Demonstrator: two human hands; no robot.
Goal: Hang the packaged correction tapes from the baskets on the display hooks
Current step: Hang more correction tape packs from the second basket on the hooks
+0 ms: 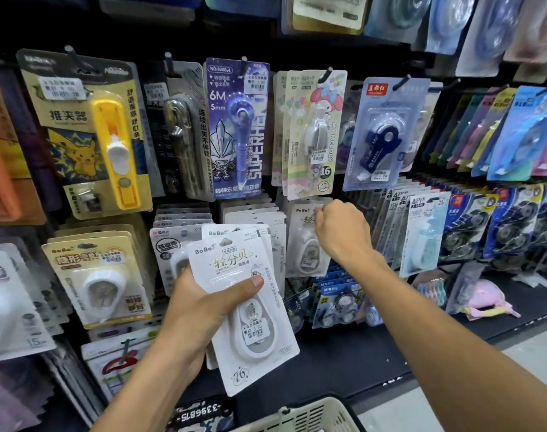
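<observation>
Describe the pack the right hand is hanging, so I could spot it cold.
On the display wall, find the pink My Melody pack. Directly below hangs a white BoBo correction tape pack, its top corner pinched by the right hand. Alone among neighbours, it is being touched.

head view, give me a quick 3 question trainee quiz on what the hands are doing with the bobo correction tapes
1. True or false: the left hand holds a stack of white BoBo correction tape packs.
2. What is the right hand doing? A) reaching into the basket B) pinching the top of a hanging BoBo pack C) resting idle
3. Fill in: the blue pack above the left hand's stack reads 6M and ___.

Key: 1 true; 2 B; 3 5mm
</observation>
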